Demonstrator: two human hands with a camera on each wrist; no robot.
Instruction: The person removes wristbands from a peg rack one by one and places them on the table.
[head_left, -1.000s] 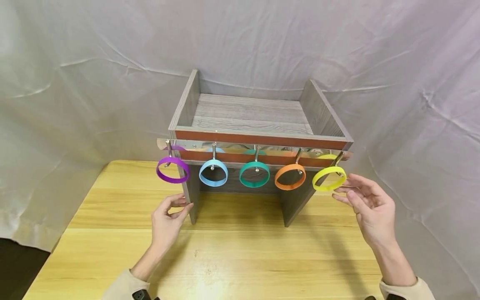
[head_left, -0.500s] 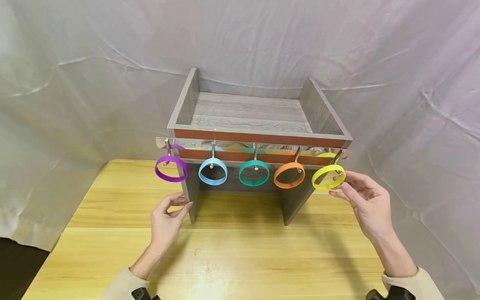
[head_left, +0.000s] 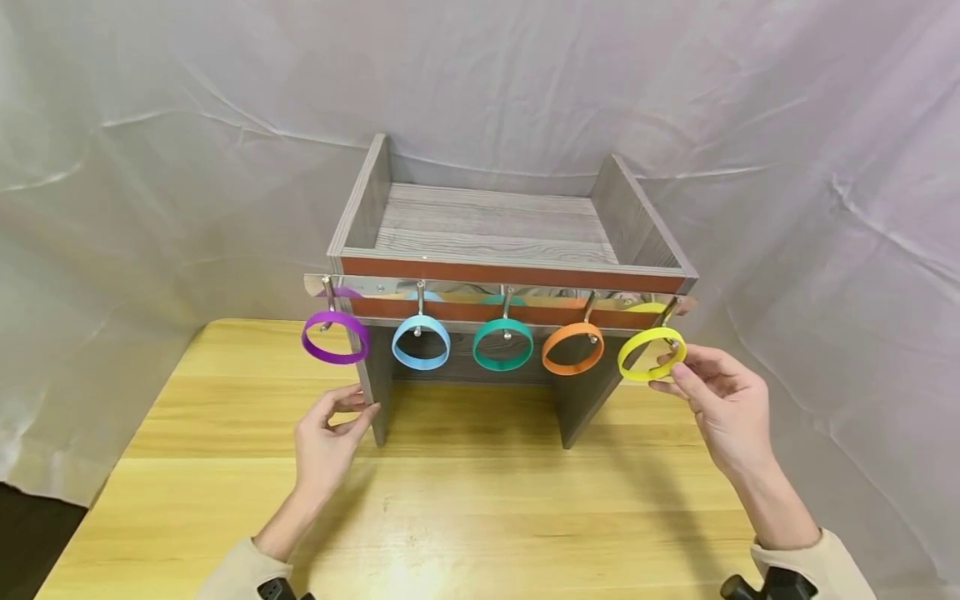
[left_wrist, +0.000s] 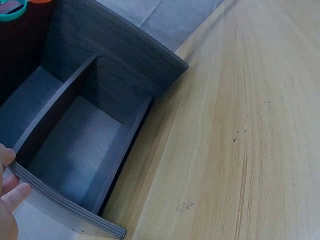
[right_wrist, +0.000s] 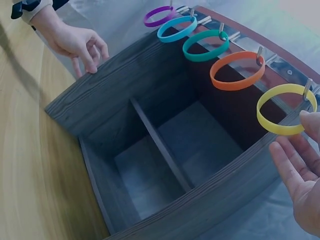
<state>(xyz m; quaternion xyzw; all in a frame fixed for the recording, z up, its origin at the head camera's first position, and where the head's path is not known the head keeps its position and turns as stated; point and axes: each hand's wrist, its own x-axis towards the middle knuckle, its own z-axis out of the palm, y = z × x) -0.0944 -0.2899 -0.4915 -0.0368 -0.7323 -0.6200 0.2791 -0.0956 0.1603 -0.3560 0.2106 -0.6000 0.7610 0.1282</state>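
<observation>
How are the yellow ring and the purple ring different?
In the head view, the yellow ring hangs at the row's right end, the purple ring at its left end. The right hand pinches the yellow ring; no hand touches the purple ring. Both are round and hang on metal hooks.

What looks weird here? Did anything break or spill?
Nothing looks broken or spilled. The only odd bit is some dark marks on the wooden table, because they stand out against the pale wood. The yellow band hangs on its hook, with the right hand pinching it.
</observation>
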